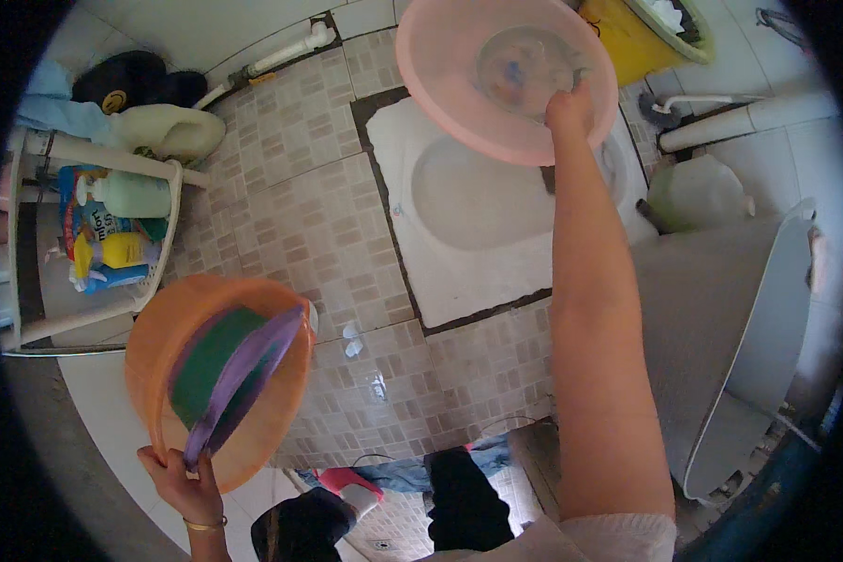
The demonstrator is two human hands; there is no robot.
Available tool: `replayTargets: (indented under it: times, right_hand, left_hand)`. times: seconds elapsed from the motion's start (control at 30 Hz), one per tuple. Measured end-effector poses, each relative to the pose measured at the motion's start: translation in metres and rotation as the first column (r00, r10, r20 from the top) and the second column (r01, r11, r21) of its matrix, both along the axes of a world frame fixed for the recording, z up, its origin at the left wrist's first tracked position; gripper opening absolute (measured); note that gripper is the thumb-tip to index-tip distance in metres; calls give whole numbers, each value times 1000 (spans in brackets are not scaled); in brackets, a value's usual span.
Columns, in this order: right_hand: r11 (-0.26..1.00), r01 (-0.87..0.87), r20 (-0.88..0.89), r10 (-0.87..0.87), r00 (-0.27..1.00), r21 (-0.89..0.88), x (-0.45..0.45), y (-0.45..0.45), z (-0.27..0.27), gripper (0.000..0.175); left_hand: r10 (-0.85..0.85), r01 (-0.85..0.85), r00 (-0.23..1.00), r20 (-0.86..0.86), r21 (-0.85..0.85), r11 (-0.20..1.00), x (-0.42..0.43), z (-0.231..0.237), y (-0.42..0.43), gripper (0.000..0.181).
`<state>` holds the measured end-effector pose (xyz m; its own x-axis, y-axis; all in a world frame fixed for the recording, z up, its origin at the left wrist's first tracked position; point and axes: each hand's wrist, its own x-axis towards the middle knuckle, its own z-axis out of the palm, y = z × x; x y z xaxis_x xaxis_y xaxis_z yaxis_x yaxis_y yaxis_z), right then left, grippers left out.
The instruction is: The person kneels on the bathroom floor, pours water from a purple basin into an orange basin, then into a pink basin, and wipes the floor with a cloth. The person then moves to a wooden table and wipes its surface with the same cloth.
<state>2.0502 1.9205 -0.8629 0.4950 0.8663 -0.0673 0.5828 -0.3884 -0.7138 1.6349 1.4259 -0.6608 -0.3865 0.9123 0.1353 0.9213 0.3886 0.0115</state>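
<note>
My left hand (186, 485), with a bracelet at the wrist, grips the near rim of an orange plastic basin (144, 337) at the lower left. Inside it lie a green thing (214, 372) and a purple strip or band (235, 386), whose near end is by my fingers; their kind is unclear. My right arm reaches far forward, and my right hand (572, 109) is over a pink plastic basin (449, 84). The fingers are near a dark small thing inside it, and their grip is hard to make out. The pink basin overlaps the far part of a white squat toilet (464, 274).
A white rack (168, 239) with bottles stands left. On the right are a grey bin (702, 316), a translucent jug (699, 193) and a white pipe (780, 116). A yellow container (625, 49) stands beyond. The tiled floor (323, 232) has wet spots.
</note>
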Motion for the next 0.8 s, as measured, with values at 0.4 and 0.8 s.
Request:
replayTargets:
  times: [0.4,0.8]
  right_hand:
    - [940,-137,212,71,975,313,-50,-34,-3,66]
    - [971,99,-851,139,507,218,-67,-55,103,32]
  left_hand:
    - [-45,56,995,-93,115,992,17,7,2,31]
    - [-350,363,932,-97,213,907,2,25,68,28]
